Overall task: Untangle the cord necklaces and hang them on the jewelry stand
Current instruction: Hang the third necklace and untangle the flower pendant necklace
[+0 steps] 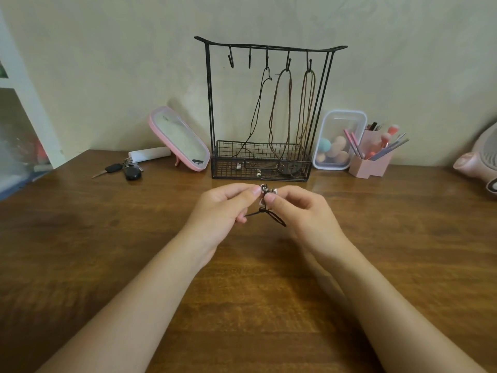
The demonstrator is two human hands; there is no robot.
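A black wire jewelry stand (269,47) with several hooks stands at the back of the wooden table. Three cord necklaces hang from its right hooks: a black one (258,103), a brown one (281,103) and another brown one (309,103). Their ends trail into the stand's mesh basket (261,168). The two left hooks are bare. In front of the stand, my left hand (226,208) and my right hand (298,208) pinch a small metal pendant on a black cord necklace (265,212) between thumbs and forefingers. A short loop of the cord hangs below.
A pink mirror (180,138) leans left of the stand, with car keys (126,169) and a white tube (150,154) further left. On the right stand a clear box of sponges (338,138), a pink brush holder (372,160) and a pink fan (481,154).
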